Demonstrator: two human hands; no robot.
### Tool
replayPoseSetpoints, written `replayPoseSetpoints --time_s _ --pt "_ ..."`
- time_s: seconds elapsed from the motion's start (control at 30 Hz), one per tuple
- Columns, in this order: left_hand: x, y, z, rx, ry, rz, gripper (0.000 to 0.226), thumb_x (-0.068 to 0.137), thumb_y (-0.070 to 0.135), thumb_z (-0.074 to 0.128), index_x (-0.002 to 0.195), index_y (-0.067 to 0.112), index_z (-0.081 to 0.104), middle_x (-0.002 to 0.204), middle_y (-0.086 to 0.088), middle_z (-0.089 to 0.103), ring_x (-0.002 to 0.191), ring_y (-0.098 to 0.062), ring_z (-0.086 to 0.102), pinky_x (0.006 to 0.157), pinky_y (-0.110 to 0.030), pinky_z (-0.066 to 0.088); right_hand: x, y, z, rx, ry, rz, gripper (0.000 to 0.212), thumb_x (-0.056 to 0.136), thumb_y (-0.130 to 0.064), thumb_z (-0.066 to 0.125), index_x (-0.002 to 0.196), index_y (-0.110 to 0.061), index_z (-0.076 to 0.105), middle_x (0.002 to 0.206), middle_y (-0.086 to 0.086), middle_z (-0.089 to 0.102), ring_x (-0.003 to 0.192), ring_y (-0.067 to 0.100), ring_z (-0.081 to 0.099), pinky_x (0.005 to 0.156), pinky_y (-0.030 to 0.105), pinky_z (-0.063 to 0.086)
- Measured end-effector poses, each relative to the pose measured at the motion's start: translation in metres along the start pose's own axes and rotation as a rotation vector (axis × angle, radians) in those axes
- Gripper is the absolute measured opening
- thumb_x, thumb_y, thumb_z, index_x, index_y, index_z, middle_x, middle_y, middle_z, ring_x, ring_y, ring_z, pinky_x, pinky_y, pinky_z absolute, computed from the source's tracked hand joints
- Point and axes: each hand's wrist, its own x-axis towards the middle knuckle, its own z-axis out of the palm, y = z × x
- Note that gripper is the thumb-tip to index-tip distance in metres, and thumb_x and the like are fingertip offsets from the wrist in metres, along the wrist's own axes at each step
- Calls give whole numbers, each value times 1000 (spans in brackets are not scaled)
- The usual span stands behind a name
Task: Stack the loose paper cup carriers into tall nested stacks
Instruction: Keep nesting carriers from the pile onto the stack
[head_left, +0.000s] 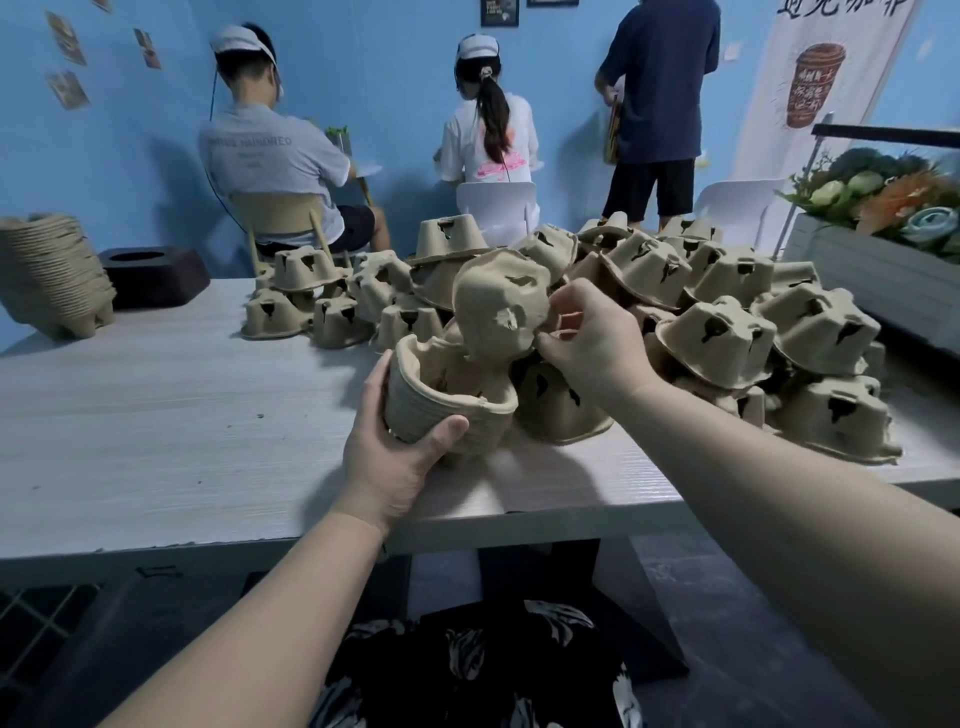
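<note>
At a pale wood-grain table (171, 415), a person works through a heap of loose paper cup carriers (675, 312) piled across the table's right half, most lying bottoms up. The left hand (395, 457) grips a short nested stack (447, 400) near the front edge of the table, thumb curled over its ribbed near wall and fingers wrapped round the left side, the open cups facing up. The right hand (592, 343) pinches a single carrier (498, 306) by its rim, fingers bent around the edge, holding it tilted just above and behind the short stack; whether the two touch cannot be told. A tall finished stack (52, 275) leans at the far left end of the table, beside a dark block with a round hole (150, 275). At the far right stands a white planter with flowers (883, 228). Beyond the table, two seated people (280, 161) and one standing person (660, 98) face a blue wall, backs to the camera.
</note>
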Motion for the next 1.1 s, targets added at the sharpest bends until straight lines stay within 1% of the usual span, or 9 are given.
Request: replayPoseSetpoints --time_s 0.13,0.2,0.3,0.43,0.57,0.63,0.7,0.9,1.1 --pt "0 -1 1 -7 13 3 119 41 73 84 144 31 41 133 15 58 123 -3 55 100 -20 46 -5 11 -5 -84 -10 21 48 74 -22 76 118 -18 56 110 3 62 97 17 60 88 27 45" --pt "0 -1 1 -11 15 5 119 40 74 83 143 32 41 130 20 57 121 2 55 95 -14 45 -9 11 -11 -74 2 -48 66 73 -24 77 132 -20 48 119 1 54 103 15 56 90 26 43" --pt "1 0 1 -13 9 10 121 40 74 83 144 30 41 132 20 56 120 5 54 92 -10 44 -16 4 -20 -86 36 -194 72 76 -27 74 139 -23 40 125 0 47 115 17 48 99 29 39" --pt "0 1 2 -14 6 6 120 44 66 86 147 26 39 138 8 55 123 -1 53 97 -17 47 -11 -9 -17 -193 11 -247 65 79 -40 71 138 -27 46 140 3 41 127 22 40 105 34 34" --pt "-2 2 3 -12 21 -12 104 57 49 90 146 31 38 137 8 55 124 -6 54 96 -38 53 -7 -13 -16 -207 39 -217 55 74 -40 74 124 -23 57 134 2 43 120 20 44 98 27 36" --pt "-2 1 3 -33 18 -5 107 53 48 87 146 28 38 135 12 55 120 4 54 91 -18 51 -9 -12 -20 -217 54 -202 51 72 -38 74 118 -22 57 127 0 44 106 13 47 89 23 38" --pt "-1 2 3 -46 10 -1 108 50 48 82 147 26 38 132 16 54 114 12 54 86 -9 47 -12 -10 -24 -229 68 -188 45 72 -34 74 112 -22 58 122 -2 44 95 8 44 82 24 39" --pt "-1 2 2 -36 9 4 116 38 74 83 139 38 41 130 21 55 117 8 54 90 -10 45 -12 -3 -29 -228 158 -271 21 74 -19 69 93 -12 63 108 5 53 89 21 55 71 34 47" --pt "0 1 1 3 9 7 116 38 72 83 139 38 40 126 26 54 112 16 53 86 -3 42 -17 -7 -24 -117 232 -321 7 84 -12 61 88 -5 62 88 2 55 75 16 48 63 20 32"
